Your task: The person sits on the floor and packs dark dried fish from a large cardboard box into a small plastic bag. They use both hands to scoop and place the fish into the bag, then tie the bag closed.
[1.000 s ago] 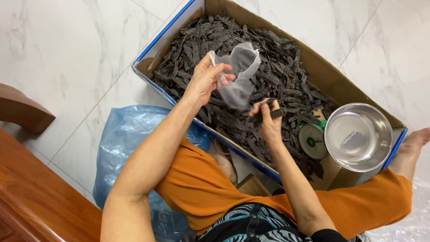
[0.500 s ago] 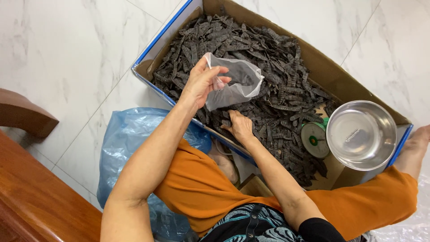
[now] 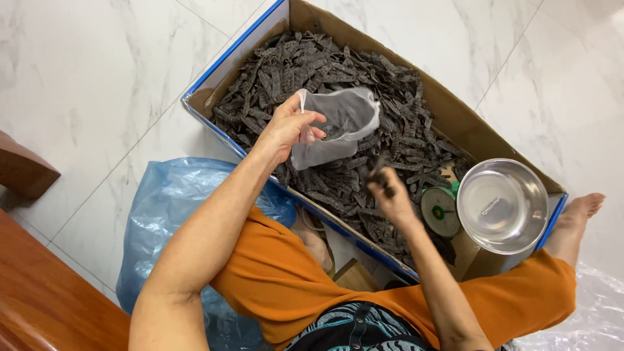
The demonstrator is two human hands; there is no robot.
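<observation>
We are pinching the clear plastic bag (image 3: 338,127) open by its rim with our left hand (image 3: 289,127), while our right hand (image 3: 389,195) is gripping dark dried pods (image 3: 379,170) just beside its mouth; some may be spilling if the mouth sags.

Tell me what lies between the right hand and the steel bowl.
In the head view, a round green-and-white scale sits between the right hand and the steel bowl, with dark dried pieces around it in the cardboard box.

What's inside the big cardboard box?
The cardboard box holds a heap of dark dried strips, a shiny metal bowl and a small green-and-white scale. The heap hides the box's bottom.
</observation>
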